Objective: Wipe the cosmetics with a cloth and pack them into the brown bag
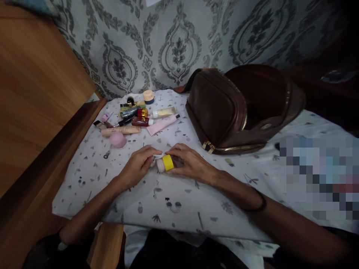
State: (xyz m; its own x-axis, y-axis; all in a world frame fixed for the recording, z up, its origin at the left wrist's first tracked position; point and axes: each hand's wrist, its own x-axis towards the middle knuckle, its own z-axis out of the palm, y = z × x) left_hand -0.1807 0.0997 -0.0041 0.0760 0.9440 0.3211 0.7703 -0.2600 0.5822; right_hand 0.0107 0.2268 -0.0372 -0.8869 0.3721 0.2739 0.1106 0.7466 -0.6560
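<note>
My right hand (193, 164) is closed round a small cosmetic bottle (167, 163) with a yellow band and a pale pinkish end pointing left. The bottle lies on its side in my grip, just above the patterned sheet; its right part is mostly hidden by my fingers. At its left end, my left hand (137, 164) pinches a crumpled white cloth (155, 159) near the bottle. Whether the cloth presses on the bottle is hard to see. Ahead of my left hand sit a pink makeup sponge (118, 140) and a peach tube (121, 131).
A brown leather bag (215, 112), unzipped, stands at the back right. Grouped at the back left are a pink tube (163, 124), a cream tube (165, 113), a dark red bottle (142, 121), a jar (148, 97) and brushes. Wooden furniture (42, 93) borders the left side.
</note>
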